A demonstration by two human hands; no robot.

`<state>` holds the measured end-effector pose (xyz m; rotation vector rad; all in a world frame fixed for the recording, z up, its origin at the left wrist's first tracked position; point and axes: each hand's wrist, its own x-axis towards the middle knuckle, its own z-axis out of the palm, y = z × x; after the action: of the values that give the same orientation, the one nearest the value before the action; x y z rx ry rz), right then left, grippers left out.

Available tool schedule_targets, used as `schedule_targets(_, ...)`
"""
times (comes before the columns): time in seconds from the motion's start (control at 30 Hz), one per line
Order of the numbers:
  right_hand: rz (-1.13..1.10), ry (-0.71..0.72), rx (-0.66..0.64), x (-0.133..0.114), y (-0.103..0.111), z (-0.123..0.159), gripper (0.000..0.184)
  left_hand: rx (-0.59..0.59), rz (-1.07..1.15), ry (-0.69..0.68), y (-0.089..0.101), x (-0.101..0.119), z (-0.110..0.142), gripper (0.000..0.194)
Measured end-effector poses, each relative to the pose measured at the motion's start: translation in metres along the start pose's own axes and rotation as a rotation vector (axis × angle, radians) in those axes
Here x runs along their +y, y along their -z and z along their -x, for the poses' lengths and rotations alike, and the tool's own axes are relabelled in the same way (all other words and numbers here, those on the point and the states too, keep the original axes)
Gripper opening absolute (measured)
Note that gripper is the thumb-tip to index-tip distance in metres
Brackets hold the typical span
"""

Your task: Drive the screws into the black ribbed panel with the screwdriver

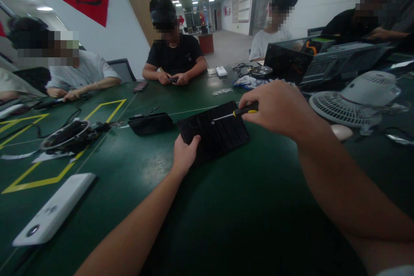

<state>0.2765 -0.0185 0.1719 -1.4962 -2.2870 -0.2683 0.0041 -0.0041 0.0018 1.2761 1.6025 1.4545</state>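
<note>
My left hand [186, 152] grips the near left corner of a flat black panel [223, 131], its thumb lying on top. Held tilted over the green table, the panel shows ribs or grooves on its upper face. In my right hand [274, 105] is a screwdriver [237, 113] with a black and yellow handle and a thin metal shaft. Its tip points left and ends by a small pale round spot [213, 123] on the panel; whether the two touch I cannot tell. A black case [150, 123] lies left of the panel.
On the green table [155, 220], a white oblong device [53, 209] lies at near left, with a tangle of parts and cables [69, 136] beyond it. At right stand a white fan [349, 99] and an opened computer case [343, 58]. Several people sit around the table.
</note>
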Motion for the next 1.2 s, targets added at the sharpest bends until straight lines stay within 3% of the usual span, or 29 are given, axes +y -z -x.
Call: schedule_targets(1.2, 0.053, -0.041, -0.064, -0.0056, -0.0060, -0.0028, 0.027, -0.017, 0.001, -0.002, 0.0010, -0.0008, -0.0003, 0.041)
